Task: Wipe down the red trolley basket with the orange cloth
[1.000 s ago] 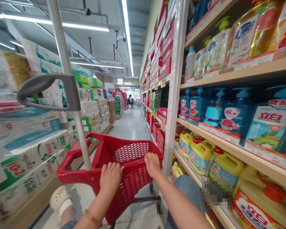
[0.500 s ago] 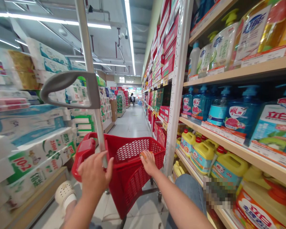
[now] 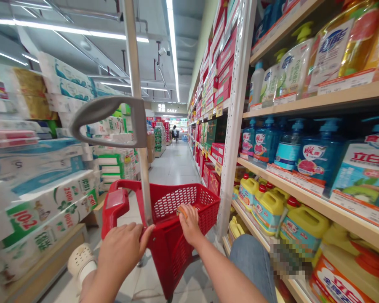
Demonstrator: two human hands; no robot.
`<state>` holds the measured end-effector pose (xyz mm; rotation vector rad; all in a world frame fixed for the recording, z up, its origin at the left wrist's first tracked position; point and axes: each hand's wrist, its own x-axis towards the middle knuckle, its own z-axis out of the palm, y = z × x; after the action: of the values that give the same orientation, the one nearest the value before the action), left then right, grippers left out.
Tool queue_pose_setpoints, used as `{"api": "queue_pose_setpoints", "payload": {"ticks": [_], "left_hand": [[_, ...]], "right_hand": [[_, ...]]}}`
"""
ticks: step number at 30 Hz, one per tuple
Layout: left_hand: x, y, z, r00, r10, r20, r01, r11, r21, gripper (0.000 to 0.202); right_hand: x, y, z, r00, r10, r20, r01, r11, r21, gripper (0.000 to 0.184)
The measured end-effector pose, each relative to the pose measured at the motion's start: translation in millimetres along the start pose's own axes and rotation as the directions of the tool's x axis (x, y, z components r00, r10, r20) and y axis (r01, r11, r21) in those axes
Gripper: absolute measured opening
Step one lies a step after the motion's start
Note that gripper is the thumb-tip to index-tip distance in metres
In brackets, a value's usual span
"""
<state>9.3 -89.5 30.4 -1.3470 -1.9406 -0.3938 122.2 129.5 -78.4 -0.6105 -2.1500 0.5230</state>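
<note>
My left hand (image 3: pixel 120 248) grips the near rim of a red plastic shopping cart basket (image 3: pixel 202 201), next to the cart's metal pole (image 3: pixel 144 181). My right hand (image 3: pixel 189 225) rests on the basket's far rim, with a small orange object (image 3: pixel 182 211) under its fingers. A grey loop handle (image 3: pixel 109 118) tops the pole, above both hands and not touched by either. The basket's inside is mostly hidden by the rim and my hands.
Tall shelves (image 3: pixel 236 118) on the right hold blue dish-soap bottles (image 3: pixel 318 155) and yellow jugs (image 3: pixel 267 210). Stacked tissue packs (image 3: pixel 41 168) line the left. A tiled aisle floor (image 3: pixel 173 168) runs ahead to a seated person (image 3: pixel 174 133). My white clog (image 3: pixel 80 263) shows below.
The cart and its pole have swung to the right in view. My left hand has shifted right and lower along the rim, while my right hand has stayed on the far rim.
</note>
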Motion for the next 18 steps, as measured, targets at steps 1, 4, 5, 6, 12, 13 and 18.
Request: {"api": "queue_pose_setpoints", "payload": {"ticks": [1,4,5,6,12,13,18], "left_hand": [[-0.1,-3.0,0.4,0.998,0.061,0.0,-0.06,0.993,-0.098,0.033],[1.8,-9.1,6.7,0.988,0.131,-0.084,-0.151,0.938,-0.312,0.033],[3.5,-7.5,9.9,0.988,0.094,-0.121,-0.129,0.937,-0.324,0.036],[5.5,-3.5,13.1,0.987,0.043,-0.154,-0.089,0.947,-0.308,0.038],[17.1,38.0,18.1,0.97,-0.067,-0.233,0.035,0.99,-0.137,0.04],[18.3,39.6,16.2,0.98,-0.024,-0.199,-0.008,0.987,-0.16,0.039],[25.6,23.1,12.8,0.955,0.293,-0.049,-0.291,0.887,-0.359,0.039]], "right_hand": [[5.7,6.0,-2.9,1.0,0.013,0.003,-0.013,1.0,-0.001,0.042],[21.5,14.8,-8.7,0.996,0.091,0.02,-0.091,0.996,0.013,0.04],[24.7,12.9,-9.3,0.993,0.113,0.023,-0.113,0.993,0.023,0.04],[26.4,8.3,-9.5,0.992,0.121,0.023,-0.122,0.992,0.04,0.04],[11.0,-32.1,-24.5,0.996,-0.077,0.039,0.066,0.971,0.229,0.043],[9.2,-32.2,-30.3,0.994,-0.101,0.047,0.087,0.967,0.239,0.044],[20.2,1.0,-43.4,0.998,-0.031,0.056,0.018,0.978,0.206,0.049]]}}
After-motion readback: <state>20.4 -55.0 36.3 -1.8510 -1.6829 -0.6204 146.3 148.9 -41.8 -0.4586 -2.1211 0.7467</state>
